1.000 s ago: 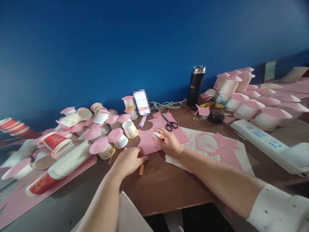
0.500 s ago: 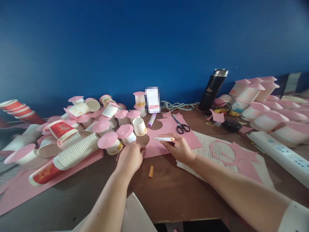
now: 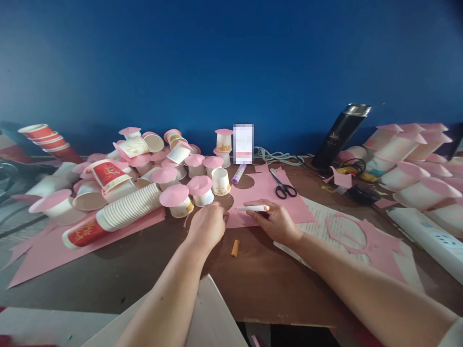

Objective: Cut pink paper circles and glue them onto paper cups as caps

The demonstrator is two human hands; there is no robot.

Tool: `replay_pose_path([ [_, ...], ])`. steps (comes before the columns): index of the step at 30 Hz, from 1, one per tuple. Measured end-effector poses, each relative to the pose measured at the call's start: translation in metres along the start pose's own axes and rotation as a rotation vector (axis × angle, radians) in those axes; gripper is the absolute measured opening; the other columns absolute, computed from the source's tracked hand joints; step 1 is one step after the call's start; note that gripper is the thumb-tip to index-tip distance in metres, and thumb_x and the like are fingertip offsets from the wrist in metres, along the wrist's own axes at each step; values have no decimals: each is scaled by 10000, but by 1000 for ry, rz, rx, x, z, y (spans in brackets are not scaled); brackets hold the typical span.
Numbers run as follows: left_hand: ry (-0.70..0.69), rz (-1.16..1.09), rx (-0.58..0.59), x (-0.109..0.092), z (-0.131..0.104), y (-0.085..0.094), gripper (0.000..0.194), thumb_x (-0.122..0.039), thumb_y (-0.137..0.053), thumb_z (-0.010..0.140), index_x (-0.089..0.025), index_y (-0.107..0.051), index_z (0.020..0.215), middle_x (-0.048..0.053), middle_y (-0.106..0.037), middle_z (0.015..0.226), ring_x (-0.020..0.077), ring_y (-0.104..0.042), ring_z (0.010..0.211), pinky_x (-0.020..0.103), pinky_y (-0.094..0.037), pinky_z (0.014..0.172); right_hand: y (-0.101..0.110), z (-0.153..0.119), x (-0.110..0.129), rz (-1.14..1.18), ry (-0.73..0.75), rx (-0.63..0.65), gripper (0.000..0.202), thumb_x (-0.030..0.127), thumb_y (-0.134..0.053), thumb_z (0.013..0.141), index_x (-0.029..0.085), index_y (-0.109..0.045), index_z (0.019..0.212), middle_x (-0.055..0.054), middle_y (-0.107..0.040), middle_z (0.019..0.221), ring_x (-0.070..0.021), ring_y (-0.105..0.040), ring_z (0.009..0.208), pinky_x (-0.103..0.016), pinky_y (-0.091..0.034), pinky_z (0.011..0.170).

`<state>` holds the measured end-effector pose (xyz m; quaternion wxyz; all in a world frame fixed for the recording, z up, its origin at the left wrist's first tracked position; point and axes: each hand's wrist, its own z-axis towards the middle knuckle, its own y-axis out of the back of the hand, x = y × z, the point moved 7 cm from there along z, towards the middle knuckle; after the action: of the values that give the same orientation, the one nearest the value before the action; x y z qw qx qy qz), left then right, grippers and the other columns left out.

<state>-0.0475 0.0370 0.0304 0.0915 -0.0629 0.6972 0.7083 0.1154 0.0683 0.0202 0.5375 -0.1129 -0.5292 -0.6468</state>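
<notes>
My right hand [image 3: 278, 224] is closed around a white marker [image 3: 255, 208] with an orange end, held nearly level just over the pink paper sheet [image 3: 249, 190]. That sheet has round pieces cut from its left side. By its near left corner, my left hand [image 3: 207, 224] has its fingers curled together; what they hold, if anything, is hidden. An orange marker cap [image 3: 235, 248] lies on the brown table between my forearms. Black-handled scissors [image 3: 284, 188] rest on the sheet's far right part. An upturned paper cup [image 3: 220, 181] stands beyond my left hand.
Many cups with pink paper discs [image 3: 174, 195] crowd the left, near a stack of nested cups [image 3: 123, 212]. Printed pages [image 3: 314, 226] with pink scraps lie right. A black flask [image 3: 338, 137], cables [image 3: 278, 156], a glue stick [image 3: 238, 173] and a power strip [image 3: 430, 241] stand around.
My view has turned a little left, so everything sits further right in the picture. Both hands keep about the same pose, the marker still in the right one.
</notes>
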Motion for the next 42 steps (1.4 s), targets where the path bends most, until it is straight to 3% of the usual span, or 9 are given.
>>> replay_pose_path([
  [13,43,-10,45,2,-1,-2,239,-293,-486,875,-206,-705,842,85,-689,965,237,-647,909,291,-442,717,-2,0,-3,-5,-18,10,214,316,-564,887,262,-702,1042,-37,-717,1056,-204,-662,981,-338,-527,866],
  [42,31,-42,44,2,0,-2,252,-278,-493,870,-257,-736,934,71,-692,999,250,-648,931,313,-446,726,6,0,-7,-118,-68,-45,220,326,-550,889,257,-707,1027,-34,-719,1025,-201,-676,915,-319,-521,812],
])
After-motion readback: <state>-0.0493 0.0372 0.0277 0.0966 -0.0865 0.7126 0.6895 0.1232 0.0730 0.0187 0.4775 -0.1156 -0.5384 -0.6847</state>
